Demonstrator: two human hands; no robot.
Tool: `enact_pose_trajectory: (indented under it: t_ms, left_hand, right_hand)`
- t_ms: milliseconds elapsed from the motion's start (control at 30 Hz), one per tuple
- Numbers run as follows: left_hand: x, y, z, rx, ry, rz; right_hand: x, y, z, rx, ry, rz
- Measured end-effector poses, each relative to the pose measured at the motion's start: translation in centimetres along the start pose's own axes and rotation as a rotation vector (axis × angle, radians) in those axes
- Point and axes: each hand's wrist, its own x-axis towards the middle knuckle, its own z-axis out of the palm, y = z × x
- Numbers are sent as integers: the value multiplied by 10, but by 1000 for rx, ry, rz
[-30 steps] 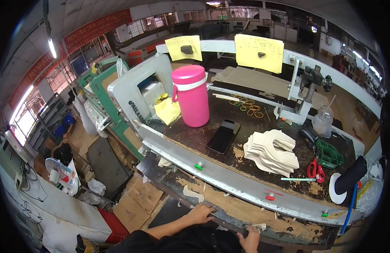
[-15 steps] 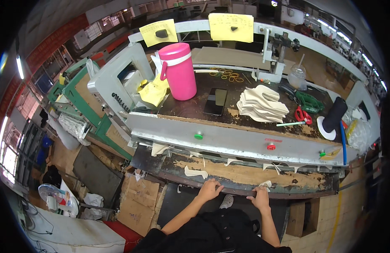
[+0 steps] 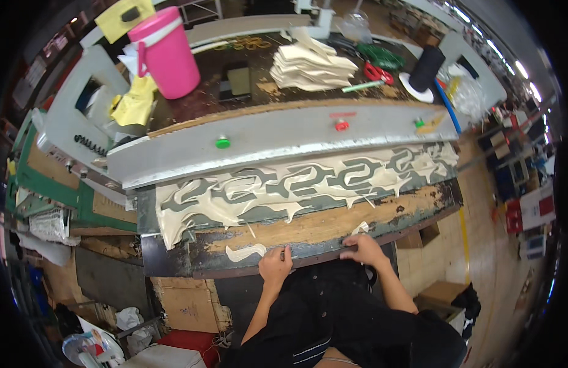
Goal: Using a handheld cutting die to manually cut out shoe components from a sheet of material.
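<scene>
1. So my two hands are well apart from each other, both down at the near edge of the counter, which is dark with a big worn tan patch.
2. My left hand is loosely curled. Can't tell from this angle if anything's tucked inside it. Just left of it there's a curved cream strip lying flat on the counter.
3. My right hand has its thumb and fingers bent but spread, with a gap between them. Nearest thing to it is a small cream scrap just beyond the fingers.
4. Past the tan patch is a long cream sheet full of curvy cut-outs, with dark surface showing through the holes. It's kinda ragged, pointy bits hanging toward me.
5. Behind that sheet runs a grey beam with a green button toward the left, a red button right of the middle and another small green one near the right end.
6. Up on the dark top behind the beam: a pink jug, a phone, a messy stack of cream pieces, red scissors beside a green basket, and a black roll on a white base.
</scene>
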Motion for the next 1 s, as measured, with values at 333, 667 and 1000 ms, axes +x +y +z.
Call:
enact_pose_trajectory:
  t_ms: [333, 667, 1000]
  left_hand:
    - [57, -14, -41, -233, 252, -190]
    - [207, -134, 8, 308, -192, 250]
    - [213, -190, -42, 104, 192, -505]
  right_hand:
    - [128, 230, -97, 377, 895, 187]
    - [195, 285, -163, -282, 823, 509]
    - [178, 358, -225, 123, 702, 635]
